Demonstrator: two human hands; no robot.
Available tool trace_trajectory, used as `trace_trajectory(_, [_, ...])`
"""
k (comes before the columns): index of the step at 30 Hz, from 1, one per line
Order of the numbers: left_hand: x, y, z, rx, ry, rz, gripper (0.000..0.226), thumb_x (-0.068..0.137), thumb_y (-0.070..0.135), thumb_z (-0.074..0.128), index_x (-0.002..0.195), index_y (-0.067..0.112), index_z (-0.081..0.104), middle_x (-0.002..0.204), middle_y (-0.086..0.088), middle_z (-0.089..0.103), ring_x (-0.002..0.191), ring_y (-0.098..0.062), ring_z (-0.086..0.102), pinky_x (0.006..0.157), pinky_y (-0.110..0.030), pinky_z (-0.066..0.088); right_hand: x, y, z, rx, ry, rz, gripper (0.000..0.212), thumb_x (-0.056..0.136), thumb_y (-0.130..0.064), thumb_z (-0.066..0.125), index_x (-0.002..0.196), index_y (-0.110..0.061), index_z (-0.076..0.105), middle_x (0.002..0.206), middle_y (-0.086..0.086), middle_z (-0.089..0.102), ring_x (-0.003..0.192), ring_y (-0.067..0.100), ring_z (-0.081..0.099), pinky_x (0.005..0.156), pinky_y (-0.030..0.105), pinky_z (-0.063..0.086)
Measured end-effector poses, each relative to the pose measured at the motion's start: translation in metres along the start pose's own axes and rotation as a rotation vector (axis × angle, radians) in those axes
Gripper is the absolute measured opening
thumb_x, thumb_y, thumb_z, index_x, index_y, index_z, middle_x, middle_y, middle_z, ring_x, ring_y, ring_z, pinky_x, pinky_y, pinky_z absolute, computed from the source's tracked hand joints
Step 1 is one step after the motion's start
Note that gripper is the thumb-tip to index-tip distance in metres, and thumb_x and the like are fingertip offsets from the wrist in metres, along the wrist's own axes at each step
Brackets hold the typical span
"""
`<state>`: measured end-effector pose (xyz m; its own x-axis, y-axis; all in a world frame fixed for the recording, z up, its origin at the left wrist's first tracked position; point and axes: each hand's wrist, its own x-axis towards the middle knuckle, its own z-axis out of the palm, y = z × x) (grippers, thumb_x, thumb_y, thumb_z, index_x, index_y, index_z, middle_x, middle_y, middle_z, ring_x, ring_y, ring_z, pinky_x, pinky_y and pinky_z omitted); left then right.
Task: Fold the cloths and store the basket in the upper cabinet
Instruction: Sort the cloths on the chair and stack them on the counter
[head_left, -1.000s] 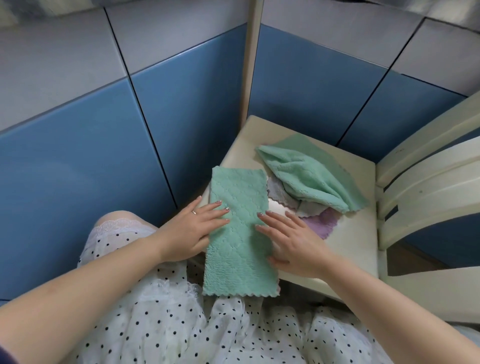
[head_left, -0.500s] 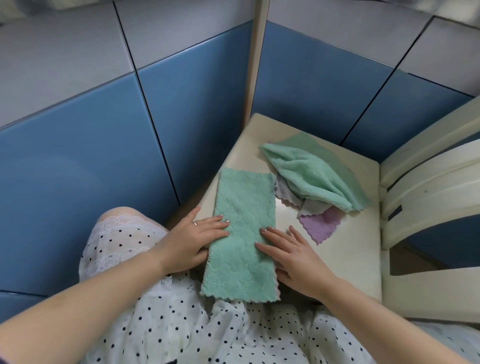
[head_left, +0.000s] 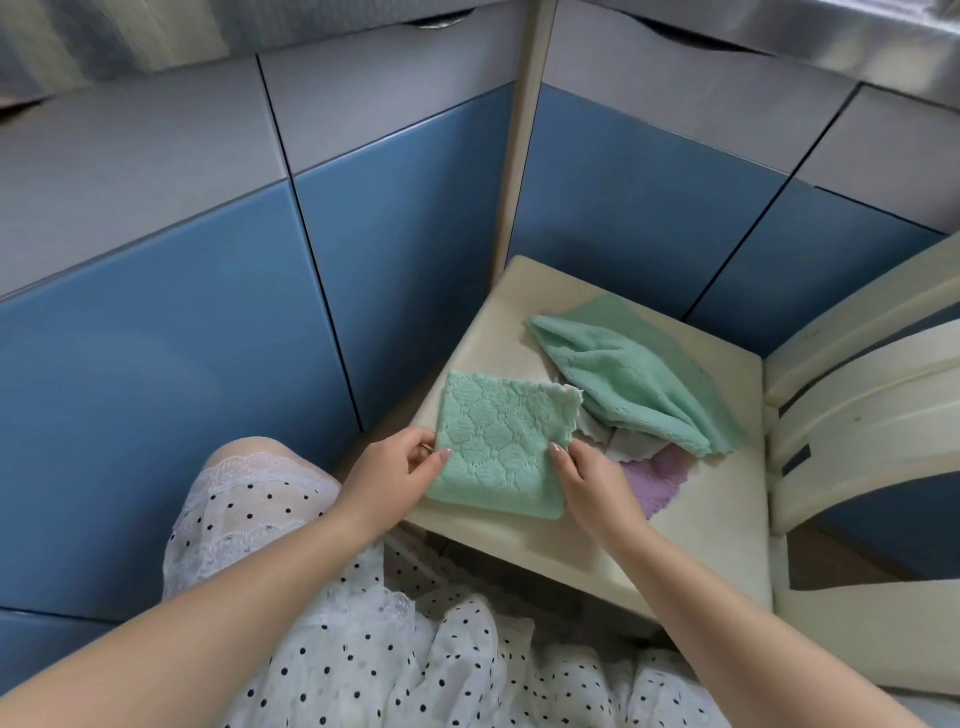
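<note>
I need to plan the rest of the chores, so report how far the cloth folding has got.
Done: nothing is stored yet. In hand: one green cloth, folded to a rough square on the chair seat, pinched by the left hand and the right hand. Left: the loose pile beside it, a second green cloth, a grey cloth and a purple cloth. No basket is in view.

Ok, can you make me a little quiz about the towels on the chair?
1. True or false: the folded green cloth lies on the chair seat.
2. What colour is the cloth at the bottom of the unfolded pile? A purple, B red, C yellow.
3. Fill in: the left hand and right hand both hold the ___ green cloth.

Key: 1 true. 2 A, the purple cloth. 3 folded.
</note>
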<state>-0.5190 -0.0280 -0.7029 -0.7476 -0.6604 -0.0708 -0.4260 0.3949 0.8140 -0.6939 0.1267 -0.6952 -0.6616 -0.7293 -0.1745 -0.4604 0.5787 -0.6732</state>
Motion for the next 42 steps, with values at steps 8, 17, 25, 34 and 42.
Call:
trace_trajectory(8, [0.023,0.01,0.002,0.179,-0.004,-0.171,0.016,0.092,0.038,0.052,0.086,0.024,0.057,0.07,0.009,0.056,0.067,-0.009,0.053,0.062,-0.028,0.045,0.029,-0.008,-0.002,-0.135,-0.051,0.102,0.038,0.099,-0.035,0.038,0.072,-0.012,0.05,0.072,0.003,0.053,0.075,0.025,0.05,0.062,0.033,0.031])
trace_trajectory(17, [0.032,0.013,-0.004,0.161,-0.121,-0.258,0.02,0.091,0.039,0.055,0.084,0.02,0.053,0.074,0.004,0.058,0.069,-0.012,0.054,0.06,-0.027,0.042,0.036,-0.005,-0.002,-0.16,-0.066,0.182,0.039,0.094,-0.045,0.046,0.087,-0.01,0.063,0.078,0.005,0.066,0.075,0.023,0.062,0.065,0.031,0.047])
trace_trajectory(25, [0.031,0.029,-0.003,0.298,0.133,0.133,0.025,0.095,0.024,0.045,0.118,0.018,0.053,0.121,0.003,0.055,0.116,-0.015,0.049,0.096,-0.03,0.039,0.027,-0.013,-0.004,-0.106,0.255,-0.074,0.031,0.093,-0.032,0.052,0.118,-0.014,0.057,0.117,0.004,0.057,0.108,0.017,0.054,0.089,0.03,0.042])
trace_trajectory(34, [0.049,0.021,0.043,0.836,-0.176,0.121,0.056,0.1,0.036,0.018,0.151,0.017,0.002,0.159,0.0,-0.005,0.145,-0.016,-0.011,0.118,-0.047,-0.004,0.028,-0.02,0.049,-0.525,0.001,-0.156,0.055,0.1,-0.039,0.024,0.15,-0.021,0.013,0.159,0.003,0.004,0.146,0.019,-0.001,0.117,0.041,0.003])
trace_trajectory(42, [0.05,0.008,0.036,0.828,-0.161,0.051,0.069,0.095,0.054,0.014,0.15,0.016,-0.006,0.158,-0.002,-0.014,0.144,-0.015,-0.015,0.117,-0.051,-0.004,0.028,-0.004,0.042,-0.604,-0.037,-0.116,0.077,0.084,-0.064,0.001,0.151,-0.025,0.001,0.159,-0.001,-0.006,0.146,0.015,-0.009,0.116,0.042,-0.002])
